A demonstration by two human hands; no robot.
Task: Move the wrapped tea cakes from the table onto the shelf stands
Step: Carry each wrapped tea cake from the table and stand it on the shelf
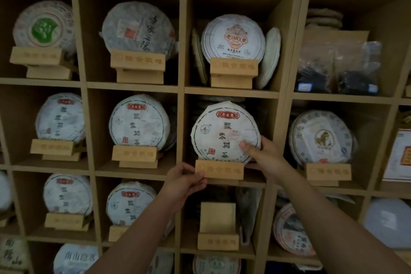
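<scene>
Both hands work at the middle compartment of the shelf (231,92). Right hand (265,154) grips the lower right edge of a wrapped tea cake (219,132), thumb on the printed face and fingers behind; left hand (185,181) pinches the left end of the wooden stand (219,169) between thumb and fingertips. The tea cake stands nearly upright, face outward, its bottom rim hidden behind the stand's front lip, so whether it is fully seated cannot be told. More wrapped cakes are stacked behind it in the same compartment.

Step in hand, as judged: seating the cake on its stand. To do it well, hold the stand steady against the shelf board while the cake is lowered, so the stand does not slide or tip off the front edge. Let the rim drop into the groove, then lean the cake back. Turn it until the printed column reads vertical. Grip lightly, since the paper wrapper probably creases or tears easily. Release the cake first, the stand last.
</scene>
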